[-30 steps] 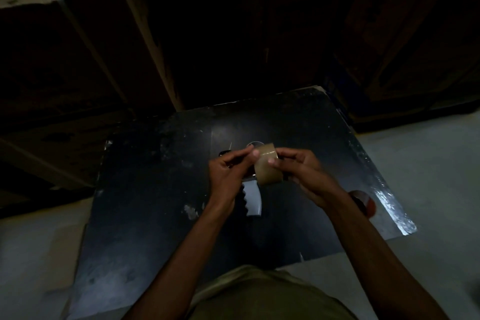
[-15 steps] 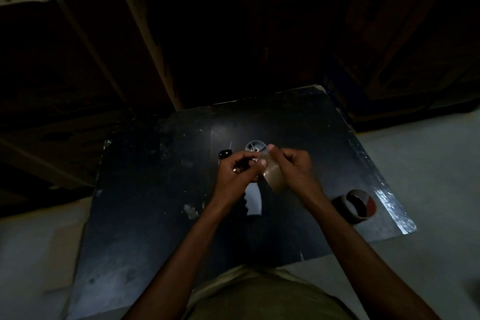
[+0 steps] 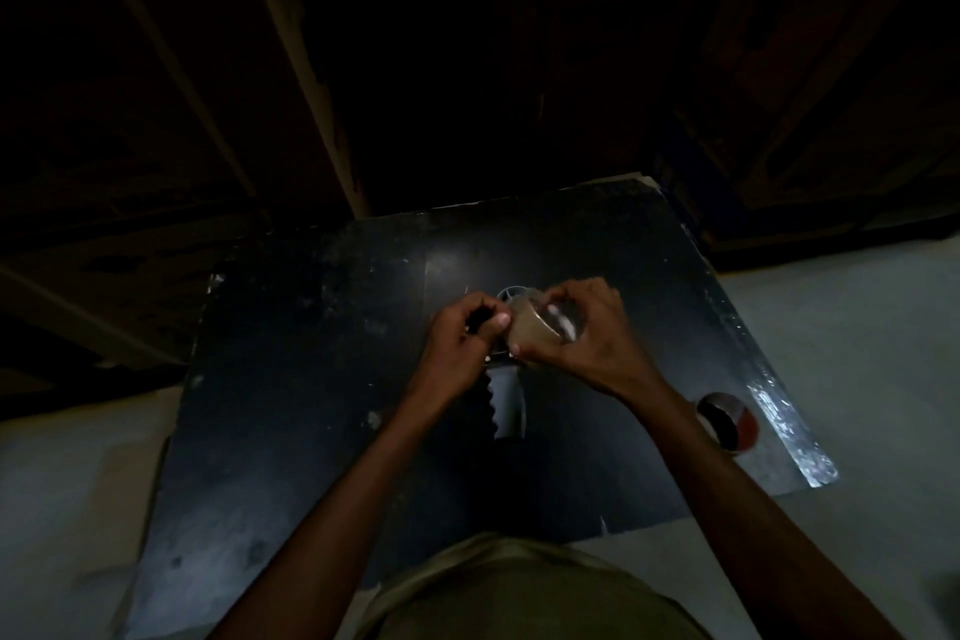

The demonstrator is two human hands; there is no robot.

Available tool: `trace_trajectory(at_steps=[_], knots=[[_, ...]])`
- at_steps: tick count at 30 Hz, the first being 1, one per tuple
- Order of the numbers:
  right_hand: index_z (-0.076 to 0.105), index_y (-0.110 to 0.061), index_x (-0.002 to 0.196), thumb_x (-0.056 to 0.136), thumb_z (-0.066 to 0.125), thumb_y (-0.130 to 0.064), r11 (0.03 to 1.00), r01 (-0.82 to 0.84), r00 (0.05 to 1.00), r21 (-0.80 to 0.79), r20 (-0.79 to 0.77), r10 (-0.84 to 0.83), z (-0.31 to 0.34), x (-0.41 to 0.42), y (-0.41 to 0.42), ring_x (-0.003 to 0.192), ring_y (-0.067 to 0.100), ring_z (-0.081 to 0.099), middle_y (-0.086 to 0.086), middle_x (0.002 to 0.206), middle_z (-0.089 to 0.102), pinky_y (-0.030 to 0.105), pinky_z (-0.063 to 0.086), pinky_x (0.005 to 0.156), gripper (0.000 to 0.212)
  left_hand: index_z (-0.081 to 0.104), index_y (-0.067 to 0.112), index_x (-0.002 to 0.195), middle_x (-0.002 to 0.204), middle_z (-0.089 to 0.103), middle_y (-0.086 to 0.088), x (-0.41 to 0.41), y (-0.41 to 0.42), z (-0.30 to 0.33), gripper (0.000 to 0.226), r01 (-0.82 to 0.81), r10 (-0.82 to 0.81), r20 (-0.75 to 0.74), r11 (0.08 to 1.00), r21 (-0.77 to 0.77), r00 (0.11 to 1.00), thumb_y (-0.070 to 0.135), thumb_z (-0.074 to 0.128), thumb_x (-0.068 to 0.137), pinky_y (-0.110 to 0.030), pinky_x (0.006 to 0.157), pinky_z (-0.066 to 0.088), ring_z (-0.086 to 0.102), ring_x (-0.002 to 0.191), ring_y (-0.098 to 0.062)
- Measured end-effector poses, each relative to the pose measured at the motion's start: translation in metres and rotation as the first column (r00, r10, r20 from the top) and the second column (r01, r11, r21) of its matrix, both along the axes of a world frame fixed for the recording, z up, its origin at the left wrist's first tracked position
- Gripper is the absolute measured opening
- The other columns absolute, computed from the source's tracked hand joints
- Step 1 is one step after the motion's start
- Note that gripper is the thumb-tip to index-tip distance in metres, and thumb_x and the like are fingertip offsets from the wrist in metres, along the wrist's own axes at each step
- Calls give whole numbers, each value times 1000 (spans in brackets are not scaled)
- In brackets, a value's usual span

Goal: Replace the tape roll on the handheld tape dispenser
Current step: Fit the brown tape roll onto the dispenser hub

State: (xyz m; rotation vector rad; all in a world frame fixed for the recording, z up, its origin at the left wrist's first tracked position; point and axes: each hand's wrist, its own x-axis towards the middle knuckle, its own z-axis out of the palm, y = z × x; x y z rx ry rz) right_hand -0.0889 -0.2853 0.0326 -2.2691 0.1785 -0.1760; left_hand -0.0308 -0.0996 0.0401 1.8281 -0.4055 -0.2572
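A handheld tape dispenser lies on the black table, its pale handle with a wavy grip pointing toward me and its round hub just beyond my fingers. My right hand grips a brown tape roll, tilted, right over the hub end. My left hand is closed on the dispenser's dark front part next to the roll, thumb touching the roll's edge. The dim light hides how the roll sits on the hub.
Another tape roll with a dark and red core stands near the table's right edge. Large cardboard boxes rise behind the table. A pale floor surrounds it. My lap is at the bottom.
Both hands moved slightly away from me toward the hub. The brown roll turned from showing its flat outer band to tilted, its opening now partly visible.
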Motion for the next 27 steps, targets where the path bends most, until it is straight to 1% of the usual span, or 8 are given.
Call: trace_trajectory(at_steps=[3,6,8,12,15,18,24,27], knots=[[51,-29,131,56,90,-50,974,1,991,225,-129,29,-4,7,-6,113,12,58,-6,124,57,24,53,90,87,68,10,90,82,68,8,6,4,-9,9,-38,38,-5,999,-8,999,8,60,93,-13,67,49,62,74,4],[51,-25,132,74,86,-17,888,-21,968,459,-214,133,-2,10,-5,103,0,66,-9,120,63,20,57,86,68,67,18,87,84,69,3,16,11,-17,10,50,-51,-49,998,-29,997,12,61,92,-26,73,52,64,78,-7],[56,-26,122,77,82,-6,872,-32,968,489,-203,150,-6,16,-5,94,-6,68,-12,111,65,17,57,80,56,66,22,84,84,68,0,22,13,-22,14,106,-110,-69,993,-61,992,10,62,91,-26,74,52,63,78,-8],[63,-23,121,61,93,-17,898,-57,955,436,-240,177,-8,34,-13,102,9,70,-3,114,71,23,58,83,68,63,8,87,82,63,-6,29,11,-32,16,17,-84,-298,975,-222,951,-3,54,93,-18,69,52,62,72,-5],[57,-17,134,55,97,-25,945,-129,933,299,-287,218,-9,56,-19,103,9,69,-1,118,69,24,58,88,89,60,4,90,86,66,-7,33,8,-47,19,-153,-114,-571,904,-399,813,-5,44,95,-27,71,55,62,80,-15],[55,-14,138,54,97,-24,963,-173,921,206,-313,233,-10,83,-23,107,11,67,2,122,68,30,56,95,95,61,10,87,77,69,0,43,2,-56,21,-253,-94,-673,881,-399,733,-1,44,96,-31,71,53,63,76,-15],[54,-12,136,56,96,-25,983,-180,959,18,-217,180,-25,114,-31,113,18,65,6,127,65,37,52,102,92,65,13,100,74,61,-4,80,-5,-58,19,-235,192,-474,971,-33,859,-1,54,93,-19,49,46,53,60,-12],[52,-14,135,58,95,-22,978,-205,955,-33,-227,192,-33,121,-32,114,18,61,7,129,62,38,51,103,89,66,13,100,79,64,-4,94,-4,-61,22,-250,259,-350,966,71,900,-4,57,88,-23,57,49,58,68,-15]])
